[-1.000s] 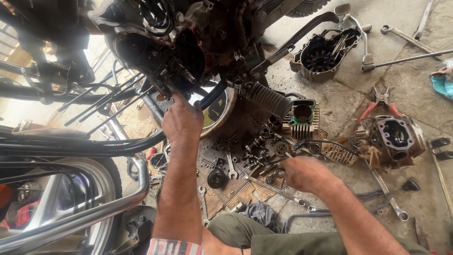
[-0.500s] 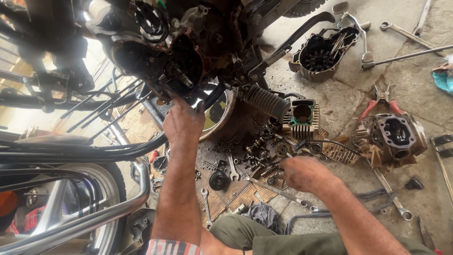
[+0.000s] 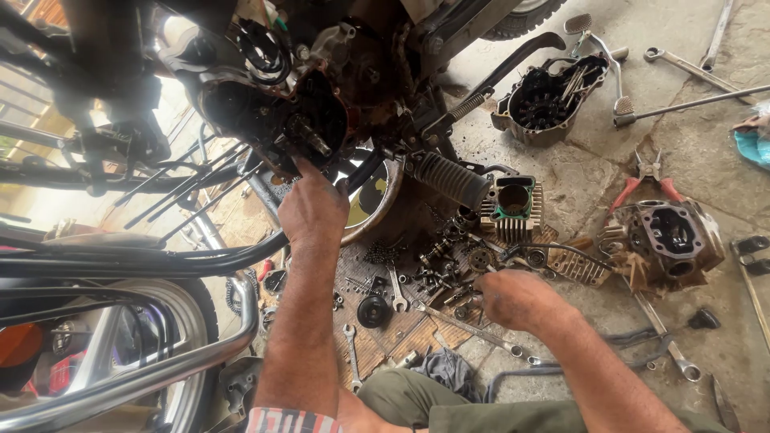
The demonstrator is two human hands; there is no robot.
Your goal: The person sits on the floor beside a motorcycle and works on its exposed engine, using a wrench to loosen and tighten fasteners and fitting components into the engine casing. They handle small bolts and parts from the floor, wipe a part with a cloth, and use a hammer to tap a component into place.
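My left hand [image 3: 311, 210] reaches up to the opened, greasy motorcycle engine case [image 3: 277, 120], its fingertips touching the case's lower edge near a protruding shaft [image 3: 314, 143]. My right hand [image 3: 515, 298] hovers low over a scatter of small gears, bolts and nuts [image 3: 449, 265] on the floor, fingers curled; whether it holds a part I cannot tell. A finned cylinder block [image 3: 513, 204] with a green gasket stands just beyond the right hand.
A cylinder head [image 3: 670, 240] and red-handled pliers [image 3: 646, 180] lie at right. An engine side cover [image 3: 549, 96] sits further back. Spanners [image 3: 397, 289] lie on the floor, a long wrench [image 3: 682, 64] at top right. A chrome-rimmed wheel [image 3: 120, 361] and frame tubes fill the left.
The view has shifted slightly. My left hand stays at the engine case, moved a little higher on it. My right hand remains over the loose parts.
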